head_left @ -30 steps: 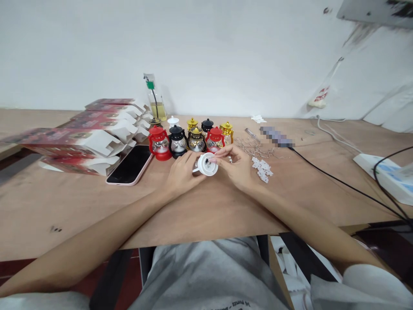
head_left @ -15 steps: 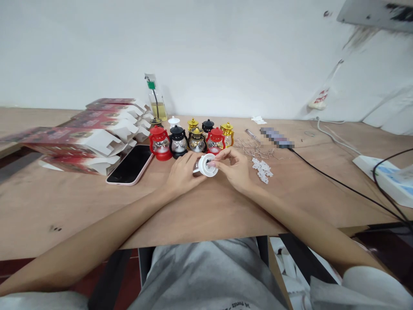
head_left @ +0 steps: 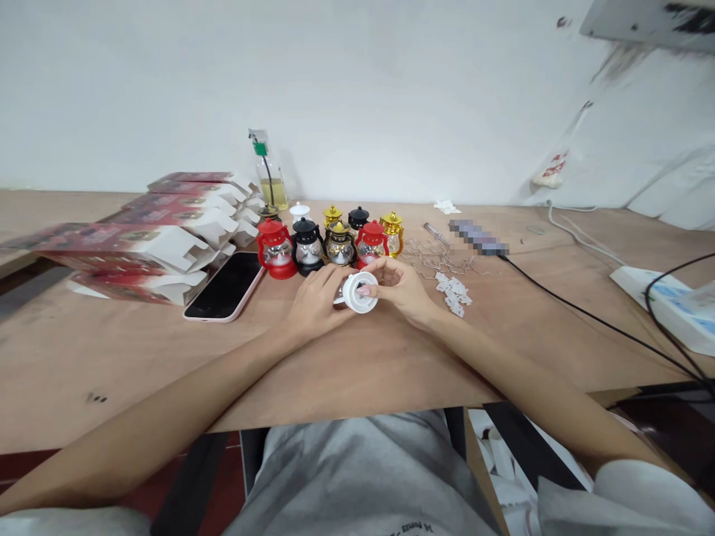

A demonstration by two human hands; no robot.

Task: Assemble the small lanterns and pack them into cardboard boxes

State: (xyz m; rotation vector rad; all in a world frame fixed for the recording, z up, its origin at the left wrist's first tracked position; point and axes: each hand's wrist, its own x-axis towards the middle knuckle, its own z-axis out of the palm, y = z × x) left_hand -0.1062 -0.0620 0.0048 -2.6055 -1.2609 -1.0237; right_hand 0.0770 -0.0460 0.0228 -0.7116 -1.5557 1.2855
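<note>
A small white lantern [head_left: 351, 299] lies tipped on its side, its round hollow base turned toward me. My left hand [head_left: 319, 299] is closed around its body from the left. From the right, my right hand [head_left: 399, 289] grips the base rim, its thumb pressed into the opening and its fingers curled behind. What lies under the thumb is too small to make out. Just beyond my hands stand several upright lanterns, among them a red lantern [head_left: 276, 253], a black lantern [head_left: 307, 249], a second red lantern [head_left: 372, 242] and a gold lantern [head_left: 392, 227].
At left are stacked red-and-white boxes [head_left: 161, 246] and a phone [head_left: 226, 289]. A bottle [head_left: 273, 192] of yellow liquid stands behind. To the right lie bent wires [head_left: 439, 257], small white tabs [head_left: 453, 292], a screwdriver [head_left: 436, 234], a pixelated device [head_left: 479, 237] on a black cable and a power strip [head_left: 664, 309].
The white lantern has tilted slightly, with its base a little lower in view. My right thumb has shifted within the opening and the right fingers have curled a little.
</note>
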